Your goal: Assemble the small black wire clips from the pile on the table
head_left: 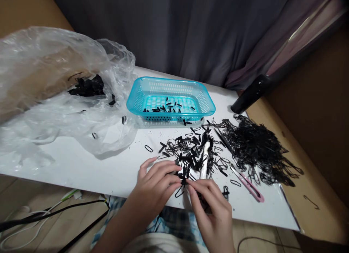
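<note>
My left hand [158, 183] and my right hand [211, 205] meet at the front of the white table. Their thumbs and forefingers close on a small black piece [184, 182]; its exact kind is too small to make out. A thin black loop hangs just below the fingertips. Beyond the hands spreads a loose pile of black loops and short black strips [191, 151]. A white stick-like thing [205, 160] lies among them, close to my right hand. Behind the pile stands a blue plastic basket [171, 114] with several short black strips inside.
At right is a big tangled heap of black looped pieces [256, 147]. A pink-handled tool [251, 187] lies before it. Clear plastic bags [103, 129] cover the table's left side. A black cylinder [249, 94] leans at the back right. Cables [54, 211] run below the left edge.
</note>
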Action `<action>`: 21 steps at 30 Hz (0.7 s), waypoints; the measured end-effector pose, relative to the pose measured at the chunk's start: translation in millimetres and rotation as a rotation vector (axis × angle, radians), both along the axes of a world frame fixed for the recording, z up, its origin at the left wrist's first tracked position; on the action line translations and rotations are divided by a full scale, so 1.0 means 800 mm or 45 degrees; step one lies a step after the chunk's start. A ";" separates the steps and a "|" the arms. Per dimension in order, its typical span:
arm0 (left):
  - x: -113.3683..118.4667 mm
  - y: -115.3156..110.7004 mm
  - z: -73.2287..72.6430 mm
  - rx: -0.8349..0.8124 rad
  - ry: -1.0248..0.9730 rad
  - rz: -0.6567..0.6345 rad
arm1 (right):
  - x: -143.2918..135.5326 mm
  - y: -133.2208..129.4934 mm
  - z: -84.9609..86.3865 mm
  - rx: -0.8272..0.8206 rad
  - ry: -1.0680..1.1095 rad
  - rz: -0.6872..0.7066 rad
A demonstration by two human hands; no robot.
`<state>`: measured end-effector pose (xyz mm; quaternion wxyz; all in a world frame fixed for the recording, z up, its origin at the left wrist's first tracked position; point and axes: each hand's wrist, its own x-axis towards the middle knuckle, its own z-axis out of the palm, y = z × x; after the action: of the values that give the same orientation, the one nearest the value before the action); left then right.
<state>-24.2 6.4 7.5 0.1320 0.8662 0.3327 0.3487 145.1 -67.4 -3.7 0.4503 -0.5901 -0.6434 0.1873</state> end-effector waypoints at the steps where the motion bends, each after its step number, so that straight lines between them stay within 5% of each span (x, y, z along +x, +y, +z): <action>1: 0.000 0.000 -0.001 -0.005 -0.017 -0.004 | 0.000 0.000 0.001 0.012 -0.002 -0.005; 11: 0.006 -0.009 0.003 -0.202 -0.083 -0.097 | -0.004 0.000 0.003 0.090 0.044 -0.081; 15: 0.006 -0.011 0.001 -0.298 -0.287 -0.204 | -0.005 0.003 0.007 0.126 0.065 -0.131; 21: -0.002 -0.022 0.003 -0.895 -0.437 -0.329 | -0.011 0.002 0.014 0.170 0.064 -0.150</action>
<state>-25.8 -11.0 10.0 0.5162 0.7322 0.2931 0.3339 136.5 -66.2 7.5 0.5150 -0.5906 -0.6071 0.1318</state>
